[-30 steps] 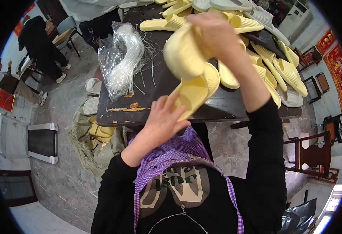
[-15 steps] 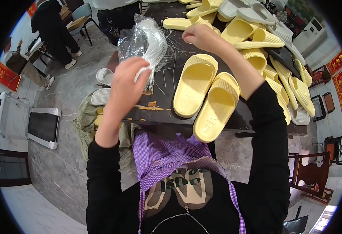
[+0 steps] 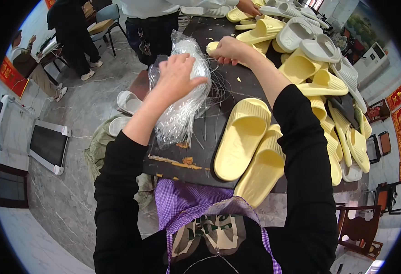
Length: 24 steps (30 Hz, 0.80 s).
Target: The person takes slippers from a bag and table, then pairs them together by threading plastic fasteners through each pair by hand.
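Note:
My left hand [image 3: 178,75] rests with bent fingers on a clear plastic bag of thin white plastic ties [image 3: 182,107] lying at the left of the dark table [image 3: 196,157]. My right hand [image 3: 228,49] is at the bag's far end, its fingers pinched on a few loose ties. Two pale yellow slippers [image 3: 250,148] lie sole up, side by side, near the table's front edge, apart from both hands.
A heap of yellow and white slippers [image 3: 319,68] covers the table's right and far side. Another person's hand [image 3: 248,7] reaches into slippers at the far end. White slippers [image 3: 127,102] lie on the floor at left, near a flat white machine [image 3: 50,146]. Wooden chairs [image 3: 360,228] stand at right.
I have set both yellow slippers down on the table. My left hand moved to the bag of ties, and my right hand reached to the bag's far end.

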### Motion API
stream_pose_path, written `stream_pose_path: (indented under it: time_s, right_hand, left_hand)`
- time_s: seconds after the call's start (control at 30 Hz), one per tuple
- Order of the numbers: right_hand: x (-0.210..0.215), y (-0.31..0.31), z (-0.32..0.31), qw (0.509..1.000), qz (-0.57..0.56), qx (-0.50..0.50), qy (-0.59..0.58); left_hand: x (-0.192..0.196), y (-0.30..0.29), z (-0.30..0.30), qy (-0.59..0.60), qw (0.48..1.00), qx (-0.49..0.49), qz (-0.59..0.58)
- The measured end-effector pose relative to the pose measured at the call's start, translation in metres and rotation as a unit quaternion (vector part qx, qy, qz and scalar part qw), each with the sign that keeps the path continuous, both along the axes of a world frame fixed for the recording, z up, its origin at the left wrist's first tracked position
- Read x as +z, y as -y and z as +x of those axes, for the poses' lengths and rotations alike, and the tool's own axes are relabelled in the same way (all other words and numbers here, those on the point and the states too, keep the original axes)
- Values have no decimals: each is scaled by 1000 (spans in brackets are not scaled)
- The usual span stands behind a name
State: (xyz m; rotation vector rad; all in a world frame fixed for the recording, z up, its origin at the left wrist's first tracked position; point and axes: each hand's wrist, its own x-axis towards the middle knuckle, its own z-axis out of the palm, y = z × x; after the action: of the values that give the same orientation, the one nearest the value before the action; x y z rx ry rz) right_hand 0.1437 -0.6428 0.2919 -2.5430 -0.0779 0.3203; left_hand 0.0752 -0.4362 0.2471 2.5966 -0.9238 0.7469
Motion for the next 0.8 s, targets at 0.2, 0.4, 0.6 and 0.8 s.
stream_pose_path:
  time_s: [0.2,0.4,0.6,0.8]
  right_hand:
    - [-2,10,-8,998,45,22,-35]
    - [1,25,-23,989,141,-33,-42]
    - [20,21,-58,858,482,-165,-61]
    - [67,41,-102,649,756,-69,-51]
  left_hand:
    - [-22,20,-2,-123,992,8,40]
    - [-28,24,-5,-207,976,21,69]
    - [-34,23,-5,-210,974,19,77]
    - [-40,21,0,-217,972,28,83]
